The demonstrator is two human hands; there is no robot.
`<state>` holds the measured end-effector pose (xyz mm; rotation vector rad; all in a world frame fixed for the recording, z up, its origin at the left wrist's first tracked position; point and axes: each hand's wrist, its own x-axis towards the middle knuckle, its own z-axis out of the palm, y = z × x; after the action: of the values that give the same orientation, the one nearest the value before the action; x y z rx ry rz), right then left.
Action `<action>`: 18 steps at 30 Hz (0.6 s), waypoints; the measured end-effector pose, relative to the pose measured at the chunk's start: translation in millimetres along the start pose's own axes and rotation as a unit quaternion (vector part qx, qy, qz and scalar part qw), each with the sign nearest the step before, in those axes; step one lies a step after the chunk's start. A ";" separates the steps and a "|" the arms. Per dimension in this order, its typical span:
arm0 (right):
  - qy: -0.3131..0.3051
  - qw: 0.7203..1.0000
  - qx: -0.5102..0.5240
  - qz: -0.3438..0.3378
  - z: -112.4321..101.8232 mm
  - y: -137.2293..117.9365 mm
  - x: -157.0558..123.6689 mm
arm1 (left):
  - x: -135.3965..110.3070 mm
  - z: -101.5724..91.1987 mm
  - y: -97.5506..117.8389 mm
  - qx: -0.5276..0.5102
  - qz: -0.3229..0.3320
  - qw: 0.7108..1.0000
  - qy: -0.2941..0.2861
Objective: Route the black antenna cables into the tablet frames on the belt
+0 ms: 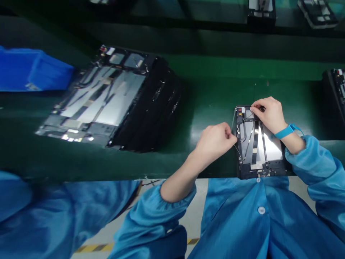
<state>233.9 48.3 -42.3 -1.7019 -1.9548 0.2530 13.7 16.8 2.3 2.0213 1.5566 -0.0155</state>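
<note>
An opened tablet chassis (258, 151) with silver shielding and black flex cables lies on the green bench in front of me. My left hand (215, 140) is closed in a pinch at the chassis's left edge, touching a thin wire there. My right hand (268, 113), with a blue wrist strap, rests on the chassis's top edge, its fingers pinched on a thin black wire that sticks up from the corner.
A leaning stack of the same open chassis (107, 97) fills the bench's left half. A blue bin (32, 70) stands at far left. More units lie at the right edge (336, 90) and on the far shelf (261, 12). Another blue sleeve (40, 212) is at lower left.
</note>
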 end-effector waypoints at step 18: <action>0.011 0.992 0.088 -0.089 -28.0 -23.3 -57.2 | 51.3 21.6 -36.2 -0.460 0.100 0.877 -0.102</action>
<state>231.6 -16.7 -23.0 -1.4058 -1.9898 0.3280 5.1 57.7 -49.2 1.3293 0.9241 0.4854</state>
